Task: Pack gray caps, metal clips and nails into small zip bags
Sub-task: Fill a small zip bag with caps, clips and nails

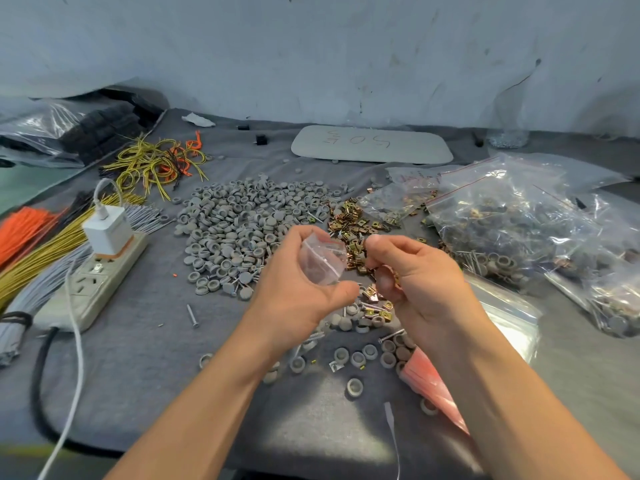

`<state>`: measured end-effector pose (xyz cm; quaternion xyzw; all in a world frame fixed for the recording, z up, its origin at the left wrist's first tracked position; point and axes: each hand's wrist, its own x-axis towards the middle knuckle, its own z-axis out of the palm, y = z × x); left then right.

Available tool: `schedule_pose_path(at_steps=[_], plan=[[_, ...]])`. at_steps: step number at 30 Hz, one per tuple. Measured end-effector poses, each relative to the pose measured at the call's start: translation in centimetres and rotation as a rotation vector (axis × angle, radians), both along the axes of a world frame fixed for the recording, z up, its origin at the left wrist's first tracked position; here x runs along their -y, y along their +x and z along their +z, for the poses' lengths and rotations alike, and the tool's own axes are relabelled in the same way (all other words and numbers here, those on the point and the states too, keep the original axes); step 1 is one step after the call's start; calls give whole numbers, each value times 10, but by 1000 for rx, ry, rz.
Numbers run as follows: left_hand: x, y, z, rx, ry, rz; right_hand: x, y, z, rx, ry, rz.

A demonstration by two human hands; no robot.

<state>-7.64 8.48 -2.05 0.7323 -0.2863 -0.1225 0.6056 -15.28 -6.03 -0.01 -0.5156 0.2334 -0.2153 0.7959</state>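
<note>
Wire bundles, orange, yellow and grey, lie at the far left of the grey cloth-covered table. Just beside them sits a white power strip with a white plug-in charger seated in it. One loose steel nail lies on the cloth nearer the centre. Behind it spreads a broad heap of round gray caps.

Left hand is raised above the table at centre, fingers and thumb curled round a small clear zip bag, mouth turned toward the other hand. Right hand is level with it and close beside it, fingers curled. It pinches what appears to be a brass-coloured metal clip, though the fingers hide most of the item.

A pile of brass-coloured clips lies behind the two hands, touching the cap heap. More caps, clips and nails are scattered on the cloth beneath the wrists. A stack of pink-edged empty bags lies under the right forearm. Large clear bags of packed parts occupy the right side.
</note>
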Motion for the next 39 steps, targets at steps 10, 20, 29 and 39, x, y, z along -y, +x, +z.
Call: schedule_pose_path(at_steps=[10, 20, 29, 39], plan=[[11, -8, -1, -33, 95, -103, 0, -8, 10, -35, -867, 40], [1, 3, 10, -264, -209, -113, 24, -6, -2, -186, -157, 53], [-19, 26, 28, 148, -381, 484, 14, 2, -7, -131, 146, 137], [14, 8, -18, 409, 615, 189, 4, 8, -18, -139, 143, 68]])
